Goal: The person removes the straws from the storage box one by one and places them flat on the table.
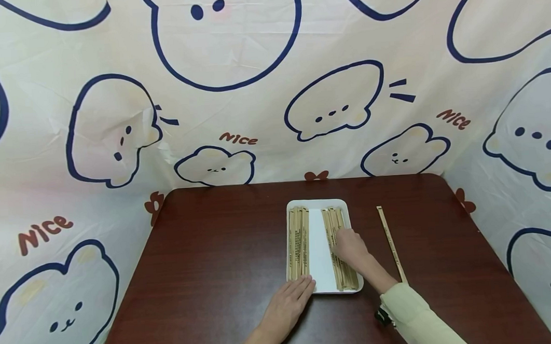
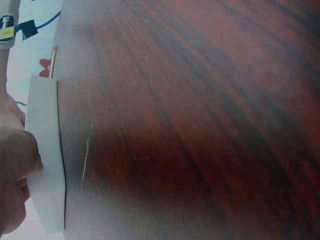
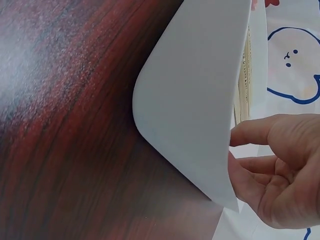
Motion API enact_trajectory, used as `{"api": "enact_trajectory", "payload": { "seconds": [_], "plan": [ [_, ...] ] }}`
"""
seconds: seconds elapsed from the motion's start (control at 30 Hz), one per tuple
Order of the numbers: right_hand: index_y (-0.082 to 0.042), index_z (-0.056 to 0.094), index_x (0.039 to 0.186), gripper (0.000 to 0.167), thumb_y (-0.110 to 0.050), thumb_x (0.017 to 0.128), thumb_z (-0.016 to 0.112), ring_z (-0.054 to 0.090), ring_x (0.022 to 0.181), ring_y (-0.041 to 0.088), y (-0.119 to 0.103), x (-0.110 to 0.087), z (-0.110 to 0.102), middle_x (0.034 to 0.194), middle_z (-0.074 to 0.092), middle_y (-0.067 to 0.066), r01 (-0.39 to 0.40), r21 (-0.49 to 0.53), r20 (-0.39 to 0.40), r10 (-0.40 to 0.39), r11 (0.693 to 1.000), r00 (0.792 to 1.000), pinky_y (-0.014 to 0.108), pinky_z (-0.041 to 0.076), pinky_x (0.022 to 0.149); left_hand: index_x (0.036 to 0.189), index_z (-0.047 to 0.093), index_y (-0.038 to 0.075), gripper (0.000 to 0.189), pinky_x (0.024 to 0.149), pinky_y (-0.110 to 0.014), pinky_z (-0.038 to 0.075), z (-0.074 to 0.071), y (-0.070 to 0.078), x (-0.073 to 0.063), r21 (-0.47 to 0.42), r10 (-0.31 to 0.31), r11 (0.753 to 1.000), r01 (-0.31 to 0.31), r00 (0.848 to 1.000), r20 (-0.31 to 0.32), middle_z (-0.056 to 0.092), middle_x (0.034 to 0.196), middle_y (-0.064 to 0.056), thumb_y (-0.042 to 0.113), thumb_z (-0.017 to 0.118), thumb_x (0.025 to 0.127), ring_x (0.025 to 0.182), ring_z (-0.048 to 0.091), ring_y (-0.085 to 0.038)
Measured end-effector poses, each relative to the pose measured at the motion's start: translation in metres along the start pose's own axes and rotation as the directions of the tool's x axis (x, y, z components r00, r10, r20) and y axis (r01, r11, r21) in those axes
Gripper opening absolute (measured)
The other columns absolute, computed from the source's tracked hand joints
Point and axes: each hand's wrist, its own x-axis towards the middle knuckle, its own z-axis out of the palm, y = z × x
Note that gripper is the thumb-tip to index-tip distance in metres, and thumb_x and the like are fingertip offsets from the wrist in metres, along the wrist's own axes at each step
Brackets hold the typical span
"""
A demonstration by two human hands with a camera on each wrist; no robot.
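A white rectangular tray (image 1: 322, 273) holds two bundles of long thin tan sticks with dark print, which look like wrapped chopsticks. The left bundle of chopsticks (image 1: 298, 241) lies along the left wall, the right bundle (image 1: 347, 277) along the right one. My left hand (image 1: 287, 301) holds the near left corner of the tray, fingers over the rim, its thumb against the outer wall in the left wrist view. Over the right bundle, my right hand (image 1: 352, 248) has its fingers curled round the chopsticks. In the right wrist view the tray wall hides those fingertips.
One single chopstick (image 1: 390, 241) lies on the dark brown table (image 1: 214, 248), right of the tray and beside my right forearm. A patterned cloth (image 1: 263, 115) hangs behind the table and along its sides. A dark wrist strap (image 1: 383, 316) shows under my right sleeve.
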Motion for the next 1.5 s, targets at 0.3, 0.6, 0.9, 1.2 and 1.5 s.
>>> {"api": "enact_trajectory", "payload": {
  "seconds": [0.3, 0.6, 0.9, 1.2, 1.5],
  "plan": [
    [-0.015, 0.03, 0.058, 0.043, 0.009, 0.08, 0.058, 0.022, 0.048, 0.011, 0.001, 0.0, 0.0, 0.057, 0.02, -0.005, -0.027, 0.047, 0.029, 0.026, 0.999, 0.999, 0.024, 0.021, 0.039, 0.134, 0.062, 0.006, 0.049, 0.103, -0.034, 0.046, -0.001, 0.001, 0.0, 0.01, -0.004, 1.0, 0.004, 1.0, 0.004, 0.061, 0.136, -0.008, 0.007, 0.065, 0.086, 0.126, 0.057, -0.019],
    [-0.015, 0.029, 0.058, 0.045, 0.009, 0.08, 0.06, 0.024, 0.047, 0.011, -0.002, -0.001, 0.001, 0.057, 0.02, -0.005, -0.015, 0.015, -0.016, 0.015, 1.0, 1.0, 0.024, 0.025, 0.037, 0.135, 0.061, 0.006, 0.047, 0.103, -0.035, 0.047, -0.002, 0.001, 0.0, 0.004, -0.006, 1.0, 0.006, 1.0, 0.004, 0.061, 0.136, -0.009, 0.007, 0.051, 0.089, 0.125, 0.057, -0.02],
    [-0.014, 0.034, 0.059, 0.042, 0.005, 0.082, 0.064, 0.033, 0.045, 0.012, 0.0, 0.001, 0.0, 0.055, 0.027, -0.003, -0.078, 0.031, 0.035, 0.077, 0.996, 0.996, 0.025, 0.029, 0.037, 0.13, 0.064, 0.004, 0.048, 0.1, -0.036, 0.049, -0.005, 0.002, 0.003, 0.001, -0.006, 1.0, 0.006, 1.0, -0.029, 0.063, 0.133, -0.01, 0.006, 0.036, 0.092, 0.122, 0.06, -0.022],
    [-0.015, 0.034, 0.058, 0.042, 0.005, 0.077, 0.066, 0.032, 0.045, 0.012, 0.001, -0.002, -0.012, 0.054, 0.03, -0.003, -0.042, 0.098, 0.017, 0.041, 0.994, 0.999, 0.024, 0.028, 0.038, 0.134, 0.062, 0.005, 0.049, 0.103, -0.035, 0.046, -0.002, 0.001, 0.001, 0.004, -0.008, 1.0, 0.008, 1.0, 0.003, 0.061, 0.136, -0.009, 0.005, 0.065, 0.086, 0.126, 0.056, -0.02],
    [-0.017, 0.027, 0.06, 0.041, 0.006, 0.072, 0.059, 0.024, 0.049, 0.01, 0.0, -0.008, -0.031, 0.058, 0.021, -0.005, -0.068, 0.152, 0.026, 0.065, 0.986, 0.998, 0.023, 0.023, 0.043, 0.136, 0.06, 0.006, 0.048, 0.105, -0.034, 0.045, -0.003, 0.001, 0.0, 0.014, -0.006, 1.0, 0.005, 1.0, 0.028, 0.06, 0.138, -0.009, 0.006, 0.061, 0.087, 0.127, 0.055, -0.02]
  ]
}}
